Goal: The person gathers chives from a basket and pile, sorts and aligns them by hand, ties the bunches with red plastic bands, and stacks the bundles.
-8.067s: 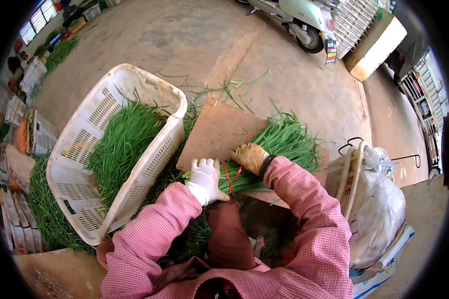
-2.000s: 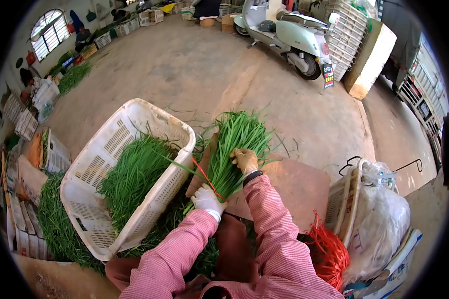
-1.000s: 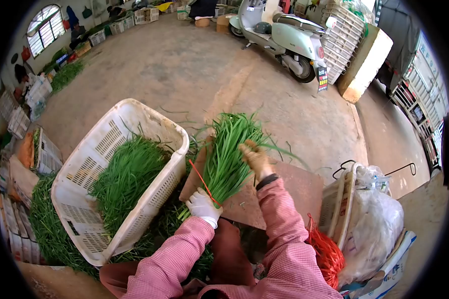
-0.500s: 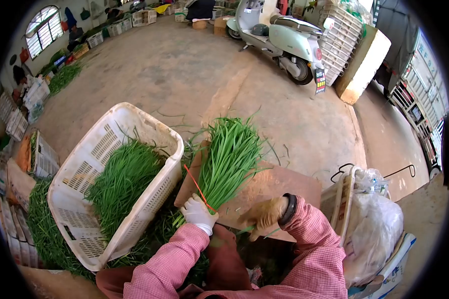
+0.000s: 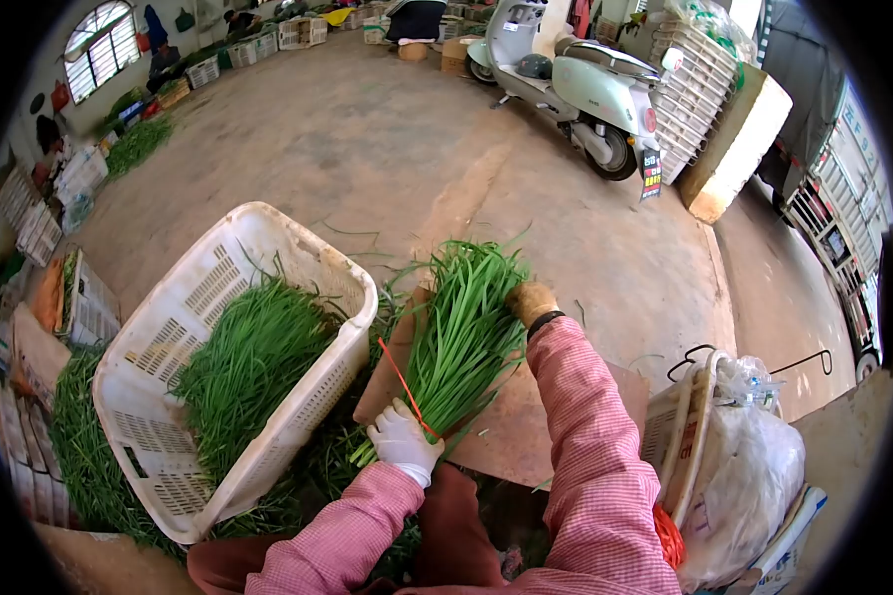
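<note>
A bunch of garlic chives point(image 5: 466, 327) lies over a brown board, its leaf tips pointing away from me. My left hand point(image 5: 405, 438), in a white glove, is closed around the stem end. A red tie point(image 5: 404, 385) runs across the bunch beside that hand, one end sticking out to the left. My right hand point(image 5: 533, 301), in a tan glove, is at the right side of the leaves near their tips. Its fingers look curled on the leaves, though they are partly hidden. The brown board point(image 5: 590, 421) shows under and right of the bunch.
To my left stands a white plastic crate point(image 5: 313, 392) with loose chives point(image 5: 253, 357) inside; more greens point(image 5: 79, 446) lie beyond it. A basket with plastic bags point(image 5: 744, 456) and red twine point(image 5: 668, 535) are at right. A scooter point(image 5: 595, 94) and truck point(image 5: 843, 188) stand farther off.
My right hand has moved up and forward from the board's near edge to the leaf tips. My left hand keeps its hold on the stem end. The view has shifted slightly.
</note>
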`<action>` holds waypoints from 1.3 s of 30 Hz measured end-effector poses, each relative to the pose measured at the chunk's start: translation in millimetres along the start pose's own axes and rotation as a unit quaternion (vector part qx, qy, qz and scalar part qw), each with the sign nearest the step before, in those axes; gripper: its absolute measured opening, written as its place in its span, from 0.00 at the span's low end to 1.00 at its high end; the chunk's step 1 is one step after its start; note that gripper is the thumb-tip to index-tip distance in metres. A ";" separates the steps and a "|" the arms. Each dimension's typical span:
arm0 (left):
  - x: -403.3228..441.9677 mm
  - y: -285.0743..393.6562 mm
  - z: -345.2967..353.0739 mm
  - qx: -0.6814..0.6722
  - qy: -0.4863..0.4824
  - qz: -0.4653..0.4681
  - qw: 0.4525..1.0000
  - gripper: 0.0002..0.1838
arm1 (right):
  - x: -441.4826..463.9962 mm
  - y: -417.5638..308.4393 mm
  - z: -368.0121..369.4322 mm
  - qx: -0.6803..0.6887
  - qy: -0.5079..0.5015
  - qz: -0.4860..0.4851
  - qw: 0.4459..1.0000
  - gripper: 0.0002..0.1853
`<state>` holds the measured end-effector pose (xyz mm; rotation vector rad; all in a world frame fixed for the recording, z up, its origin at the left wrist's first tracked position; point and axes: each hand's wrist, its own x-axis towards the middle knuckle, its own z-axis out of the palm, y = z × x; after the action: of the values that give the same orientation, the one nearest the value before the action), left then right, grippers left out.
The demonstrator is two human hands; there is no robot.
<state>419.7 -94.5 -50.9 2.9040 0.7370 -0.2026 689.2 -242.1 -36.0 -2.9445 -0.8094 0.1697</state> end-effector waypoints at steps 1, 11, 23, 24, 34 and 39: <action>-0.7 -0.4 0.4 -0.006 0.007 0.005 1.000 0.51 | -3.5 5.0 3.9 -0.001 -0.004 0.000 1.000 0.10; 64.8 -75.2 12.0 -0.482 -0.262 0.049 0.835 0.37 | -194.3 8.6 -33.5 -0.030 0.091 0.295 0.951 0.41; -117.2 -176.9 -148.3 -0.719 -0.387 0.062 0.574 0.27 | -268.0 -250.2 -74.4 -0.041 0.262 -0.422 0.867 0.40; -114.7 -197.7 -126.8 -0.744 -0.350 0.088 0.563 0.31 | -265.3 -267.5 -83.7 0.030 0.257 -0.457 0.851 0.40; -274.9 -276.3 -154.7 -0.618 0.045 0.261 0.740 0.58 | -334.9 -384.1 -124.9 0.758 -0.167 -0.343 0.530 0.42; -323.5 -249.1 -98.7 -0.799 -0.048 0.151 0.580 0.54 | -352.7 -399.5 -150.6 0.817 -0.124 -0.290 0.483 0.36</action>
<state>27.4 -11.0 73.8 1.1411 0.0988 0.2550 206.0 -88.5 186.7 -0.7477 -0.7890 0.7539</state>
